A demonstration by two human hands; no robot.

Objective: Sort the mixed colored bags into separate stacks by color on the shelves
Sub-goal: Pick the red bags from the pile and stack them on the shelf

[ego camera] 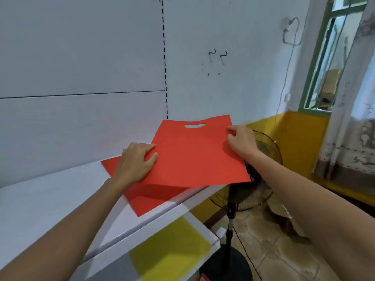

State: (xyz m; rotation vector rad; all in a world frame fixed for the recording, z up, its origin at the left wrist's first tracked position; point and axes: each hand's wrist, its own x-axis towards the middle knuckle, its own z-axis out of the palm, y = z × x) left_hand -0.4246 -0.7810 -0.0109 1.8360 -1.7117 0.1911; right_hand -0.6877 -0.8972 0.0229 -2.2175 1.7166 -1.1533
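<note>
The red bag (194,155) is hanging just above the top shelf (50,199), with both hands holding it flat by its side edges. The left hand (136,161) is pinching the left edge, thumb and forefinger showing on top and the other fingers hiding beneath. The right hand (241,140) is gripping the right edge with curled fingers. The bag's handle cut-out is pointing away from the person, toward the wall. Its long axis is running from near to far, swinging a little rightward, so the near right corner is jutting past the shelf's end.

Underneath, more red (150,195) is lying on the shelf, mostly covered; whether that is one bag or several I cannot tell. On the lower shelf (205,228) a yellow bag (172,246) is peeking out, cut off by the shelf above. To the right a standing fan (261,179) is showing partly behind the red bag and the right forearm, and a curtain (355,118) is hanging by the window (324,57).
</note>
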